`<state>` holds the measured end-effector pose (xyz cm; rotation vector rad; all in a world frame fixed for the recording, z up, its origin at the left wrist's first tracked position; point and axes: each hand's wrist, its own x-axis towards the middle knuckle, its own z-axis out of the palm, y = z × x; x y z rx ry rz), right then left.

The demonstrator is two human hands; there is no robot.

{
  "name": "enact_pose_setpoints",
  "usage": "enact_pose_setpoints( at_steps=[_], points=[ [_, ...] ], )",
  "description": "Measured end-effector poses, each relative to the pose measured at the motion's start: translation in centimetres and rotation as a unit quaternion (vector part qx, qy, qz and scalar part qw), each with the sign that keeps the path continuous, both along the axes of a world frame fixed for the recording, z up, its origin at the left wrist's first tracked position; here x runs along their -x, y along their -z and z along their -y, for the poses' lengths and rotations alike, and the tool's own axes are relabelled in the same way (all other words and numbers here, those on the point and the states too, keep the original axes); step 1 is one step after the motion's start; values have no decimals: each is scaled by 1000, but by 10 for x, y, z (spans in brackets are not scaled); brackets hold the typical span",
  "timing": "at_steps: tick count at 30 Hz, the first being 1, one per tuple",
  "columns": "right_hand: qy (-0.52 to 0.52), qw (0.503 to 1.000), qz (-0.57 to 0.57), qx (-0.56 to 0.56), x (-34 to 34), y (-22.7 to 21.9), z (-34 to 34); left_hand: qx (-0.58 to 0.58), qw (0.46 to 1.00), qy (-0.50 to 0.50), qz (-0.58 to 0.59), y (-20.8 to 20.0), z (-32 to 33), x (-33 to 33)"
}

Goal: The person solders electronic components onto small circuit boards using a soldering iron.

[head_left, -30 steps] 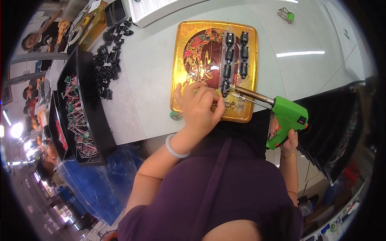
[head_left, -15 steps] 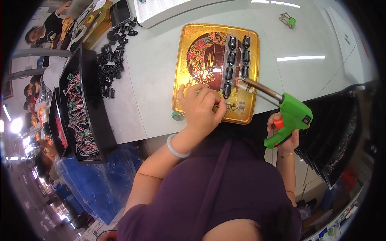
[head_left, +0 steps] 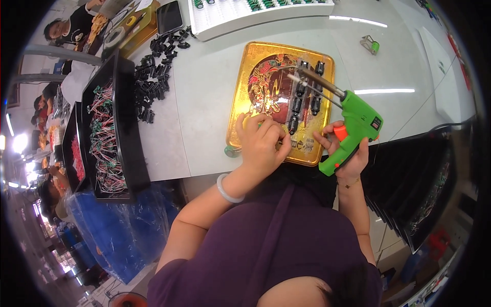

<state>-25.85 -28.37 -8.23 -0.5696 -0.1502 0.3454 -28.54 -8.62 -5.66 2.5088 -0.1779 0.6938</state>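
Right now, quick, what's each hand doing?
Left hand: fingers curled shut over the gold tray; what they pinch cannot be told.
Right hand: closed on the green solder gun.

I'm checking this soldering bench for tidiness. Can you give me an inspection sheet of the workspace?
Surface: pale table.
Job's things: gold tin tray with small black parts; green soldering gun.
Clutter: loose black parts, black trays of wired pieces, phone, white rack.
Hands: left hand on tray; right hand grips gun.
Cables: thin cord on table.
Surroundings: other people at left.
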Motion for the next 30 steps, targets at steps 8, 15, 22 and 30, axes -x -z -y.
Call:
enact_pose_setpoints(
  at_steps=[8,15,22,30],
  points=[
    [5,1000,-13,11,-7,-1,-2,107,994,-2,-3,-13,-12,-3],
    [-10,999,-35,-39,-2,5,-1,-64,961,-5,-269,-32,-56,-1],
    [-30,999,3,-12,-1,2,1,152,979,52,-124,-17,-40,18],
    [-66,997,29,-25,-1,-7,-7,239,951,113,-161,-29,-53,18]
  ],
)
